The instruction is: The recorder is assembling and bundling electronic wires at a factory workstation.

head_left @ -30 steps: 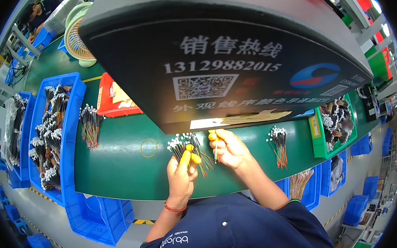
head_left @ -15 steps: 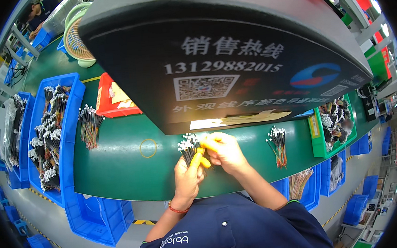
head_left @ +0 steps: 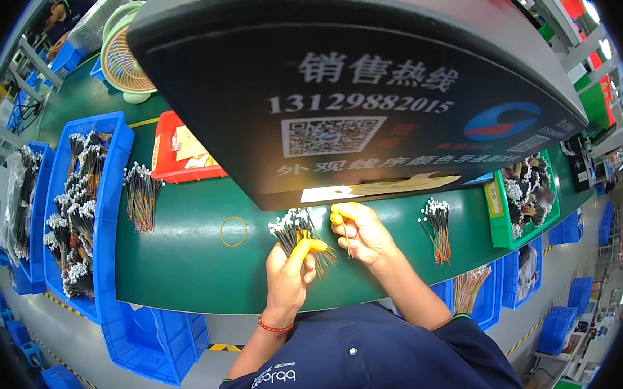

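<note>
My left hand (head_left: 289, 272), with yellow finger covers, is closed around a bundle of short dark wires with white connectors (head_left: 292, 228); the connectors point away from me and the reddish wire ends spread to the right. Just right of it, my right hand (head_left: 369, 239), also with yellow finger covers, pinches a thin wire lead (head_left: 348, 244) that hangs down from the fingertips. Its upper end is hidden by the fingers. Both hands are over the green table (head_left: 194, 268), in front of a large black machine housing (head_left: 384, 95). A lit slot shows under the housing.
Another wire bundle (head_left: 438, 230) lies on the right, one more (head_left: 143, 199) on the left. A blue bin (head_left: 106, 259) and a green bin (head_left: 501, 214) hold many wires. A red tray (head_left: 173, 172), a rubber band (head_left: 233, 231) and a fan (head_left: 123, 63) stand or lie leftward.
My right hand has moved a little right, away from the bundle, with a wire lead now showing in its fingers. The bundle in my left hand has shifted slightly left and fanned out.
</note>
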Demonstrator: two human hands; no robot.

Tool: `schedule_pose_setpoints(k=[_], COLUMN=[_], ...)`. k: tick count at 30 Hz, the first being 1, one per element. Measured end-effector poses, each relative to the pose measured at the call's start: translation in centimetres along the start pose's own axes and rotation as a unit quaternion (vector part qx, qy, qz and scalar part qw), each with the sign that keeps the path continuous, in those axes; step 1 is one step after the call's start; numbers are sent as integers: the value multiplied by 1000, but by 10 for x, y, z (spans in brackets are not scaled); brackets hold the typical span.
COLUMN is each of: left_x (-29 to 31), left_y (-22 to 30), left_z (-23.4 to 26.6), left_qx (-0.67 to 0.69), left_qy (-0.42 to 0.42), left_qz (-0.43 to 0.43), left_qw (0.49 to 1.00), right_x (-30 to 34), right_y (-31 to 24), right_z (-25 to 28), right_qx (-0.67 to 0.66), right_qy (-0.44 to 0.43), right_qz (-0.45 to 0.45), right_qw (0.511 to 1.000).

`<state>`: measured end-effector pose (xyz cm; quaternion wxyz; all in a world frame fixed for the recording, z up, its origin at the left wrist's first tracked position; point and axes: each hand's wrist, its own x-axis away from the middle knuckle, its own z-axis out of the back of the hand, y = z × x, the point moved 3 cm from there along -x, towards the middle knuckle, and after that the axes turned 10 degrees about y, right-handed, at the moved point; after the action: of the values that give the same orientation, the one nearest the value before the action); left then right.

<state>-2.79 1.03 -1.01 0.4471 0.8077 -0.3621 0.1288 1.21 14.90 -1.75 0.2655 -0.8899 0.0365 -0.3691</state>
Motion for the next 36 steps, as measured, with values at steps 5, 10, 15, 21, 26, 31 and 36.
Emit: schedule_pose_setpoints(k=[5, 10, 15, 21, 26, 31, 36], left_x=[-1, 6, 3, 3, 1, 6, 5], left_y=[-1, -2, 2, 3, 2, -7, -1], left_z=[-5, -11, -3, -6, -1, -11, -5], left_qx=[1, 3, -2, -4, -26, -10, -32], left_qy=[-1, 14, 2, 5, -3, 3, 7], left_qz=[-3, 1, 24, 10, 16, 23, 6], left_qw=[1000, 1000, 1000, 1000, 1000, 1000, 999], right_x=[6, 19, 1, -2, 9, 16, 7], right_y=[3, 3, -2, 0, -8, 3, -2], right_z=[-7, -25, -7, -5, -13, -21, -10], right_qx=[286, 224, -11, -37, 317, 254, -7], right_qy=[12, 35, -10, 56, 14, -8, -19], right_qz=[217, 85, -42, -34, 60, 215, -41], right_qw=[933, 970, 999, 997, 946, 943, 999])
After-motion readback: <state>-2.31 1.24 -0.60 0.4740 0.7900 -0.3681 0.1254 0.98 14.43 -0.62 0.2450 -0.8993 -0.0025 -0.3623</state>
